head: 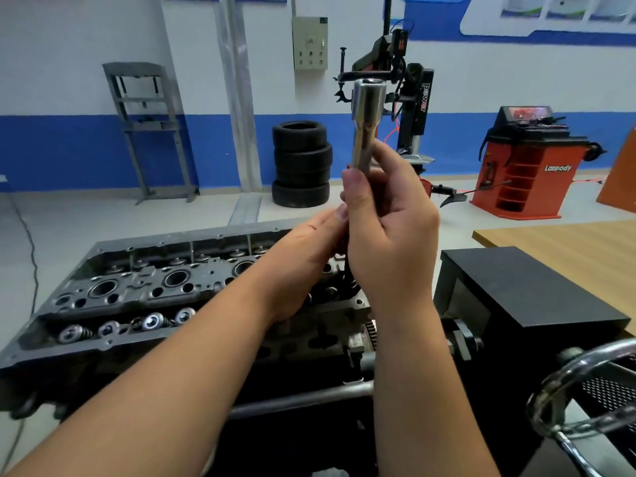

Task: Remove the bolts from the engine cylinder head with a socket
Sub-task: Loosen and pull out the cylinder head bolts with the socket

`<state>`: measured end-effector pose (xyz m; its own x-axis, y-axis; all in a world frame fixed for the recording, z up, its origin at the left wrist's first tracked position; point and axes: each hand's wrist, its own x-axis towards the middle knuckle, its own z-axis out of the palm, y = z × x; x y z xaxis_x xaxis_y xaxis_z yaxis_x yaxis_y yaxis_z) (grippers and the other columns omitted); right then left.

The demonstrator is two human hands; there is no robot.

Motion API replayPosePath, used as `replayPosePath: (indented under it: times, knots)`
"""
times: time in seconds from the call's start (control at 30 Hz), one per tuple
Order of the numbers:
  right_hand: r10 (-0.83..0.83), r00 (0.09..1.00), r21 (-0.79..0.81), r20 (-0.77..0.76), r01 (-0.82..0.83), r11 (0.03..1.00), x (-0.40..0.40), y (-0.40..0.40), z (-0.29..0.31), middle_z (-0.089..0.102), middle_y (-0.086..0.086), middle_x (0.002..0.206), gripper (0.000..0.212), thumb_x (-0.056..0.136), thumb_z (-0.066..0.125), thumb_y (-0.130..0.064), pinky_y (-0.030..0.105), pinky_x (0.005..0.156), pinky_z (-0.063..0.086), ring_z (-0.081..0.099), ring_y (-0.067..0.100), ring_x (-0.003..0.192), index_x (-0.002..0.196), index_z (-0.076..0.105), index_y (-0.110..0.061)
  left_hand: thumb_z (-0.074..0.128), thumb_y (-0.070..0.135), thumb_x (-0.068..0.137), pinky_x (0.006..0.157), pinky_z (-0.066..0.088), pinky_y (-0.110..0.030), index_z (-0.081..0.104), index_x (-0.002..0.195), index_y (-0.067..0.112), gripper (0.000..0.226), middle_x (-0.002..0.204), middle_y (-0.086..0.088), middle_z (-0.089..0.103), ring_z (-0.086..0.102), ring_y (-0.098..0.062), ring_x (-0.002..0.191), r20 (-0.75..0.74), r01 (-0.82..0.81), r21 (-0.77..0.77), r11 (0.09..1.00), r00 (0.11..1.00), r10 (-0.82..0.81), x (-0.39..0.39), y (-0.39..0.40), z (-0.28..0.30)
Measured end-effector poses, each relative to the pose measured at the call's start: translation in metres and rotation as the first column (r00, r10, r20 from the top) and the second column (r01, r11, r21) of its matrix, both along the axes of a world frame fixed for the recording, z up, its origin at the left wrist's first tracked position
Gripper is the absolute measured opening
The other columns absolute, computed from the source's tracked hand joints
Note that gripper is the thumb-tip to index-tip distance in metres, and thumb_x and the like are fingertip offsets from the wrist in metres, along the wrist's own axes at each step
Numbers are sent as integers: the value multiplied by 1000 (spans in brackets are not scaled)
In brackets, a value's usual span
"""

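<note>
— Fingers (358, 187)?
— The right hand (389, 235) curls round a long chrome deep socket (367, 122), held upright above the grey metal cylinder head (137, 287). The left hand (309, 253) pinches something underneath (hidden).

Socket (367, 122) showing polished, glossy metal. Head (137, 287) looking dull grey cast metal, rough. Box (537, 287) appearing matt black. Tabletop (578, 249) showing pale wood grain. Tyres (301, 163) looking matt rubber.
</note>
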<state>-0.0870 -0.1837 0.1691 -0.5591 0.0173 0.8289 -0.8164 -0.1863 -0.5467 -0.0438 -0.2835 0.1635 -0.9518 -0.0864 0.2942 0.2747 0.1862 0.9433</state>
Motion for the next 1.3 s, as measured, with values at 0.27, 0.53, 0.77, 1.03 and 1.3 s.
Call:
replayPosePath:
  times: [0.27,0.53,0.77,1.03,1.3]
  knots:
    - [-5,999,27,-40,6,1000,-5,4,3,74,6,108,30,97,63,-10,40,90,56,69,15,102,125,66,-1,34,34,112,115,46,-43,57,138,19,38,135,-10,69,62,-25,130,-41,13,53,999,999,-11,-4,1,-3]
    - [26,999,-12,22,-26,1000,3,-7,1,71,3,110,38,99,62,-24,39,91,55,67,15,103,133,61,-7,44,32,110,113,46,-52,64,131,22,31,128,-12,72,63,-35,125,-15,11,69,998,1000,-10,-1,-1,-2]
    - [-37,999,-42,30,39,998,1,-8,-1,74,7,105,32,100,60,-17,39,87,56,70,16,97,129,66,-4,33,36,113,113,47,-48,60,139,17,41,132,-9,70,65,-23,124,1,-25,47,999,1000,25,0,1,-3]
    - [-25,999,7,34,25,1000,7,-7,1,71,1,105,35,97,65,-25,37,89,54,66,13,99,127,65,-7,48,31,109,100,55,-36,65,129,23,27,118,-1,76,69,-17,113,-2,14,60,998,1000,-14,0,-1,-2]
    - [-19,1000,64,2,19,998,3,3,-2,73,1,108,33,102,55,-12,32,88,57,70,9,98,134,61,-4,34,40,112,119,39,-51,60,138,17,44,133,-9,70,60,-28,131,-14,-11,41,999,1000,12,0,2,-1]
